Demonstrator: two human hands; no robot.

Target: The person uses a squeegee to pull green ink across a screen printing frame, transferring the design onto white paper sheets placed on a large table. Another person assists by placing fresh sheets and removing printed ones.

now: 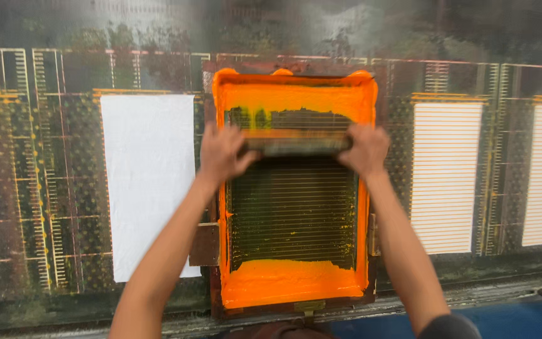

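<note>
Squeegee (296, 145) gripped at both ends across orange-inked printing screen (293, 295), on long stained table (39, 188).
Probably stiff, light, slippery with ink; best held at bare ends. Left hand (221, 154) and right hand (365, 150) closed around it, upper part of mesh; white cloth (148, 182) left, striped prints (445, 176) right.

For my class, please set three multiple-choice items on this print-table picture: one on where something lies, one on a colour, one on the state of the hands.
1. Where does the plain white sheet lie relative to the screen frame?
A. to its left
B. to its right
C. under it

2. What colour is the ink in the frame?
A. blue
B. orange
C. green

3. What are the left hand and right hand doing?
A. hanging free
B. holding the sheet
C. both gripping the squeegee

Answers: 1 A, the blank sheet lies left of the frame. 2 B, orange pools at both ends. 3 C, one hand grips each end.
</note>
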